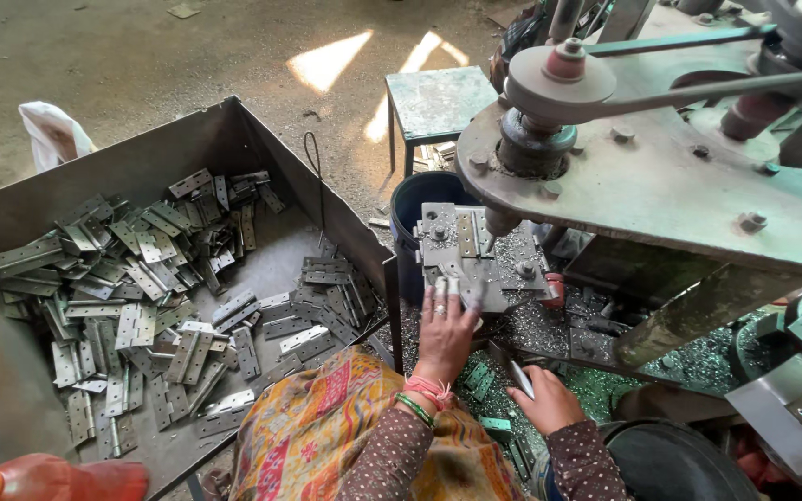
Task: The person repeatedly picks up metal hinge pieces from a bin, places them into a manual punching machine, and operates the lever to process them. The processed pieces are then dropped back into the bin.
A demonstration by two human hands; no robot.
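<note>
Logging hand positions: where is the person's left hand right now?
In the head view, the left hand rests at centre on the drill fixture plate, right of the metal bin of hinges.

No packages, labels, signs or screens visible.

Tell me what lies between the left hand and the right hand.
In the head view, metal shavings and a loose hinge lie on the machine bed between the left hand, resting on the drilling jig, and the right hand.
</note>
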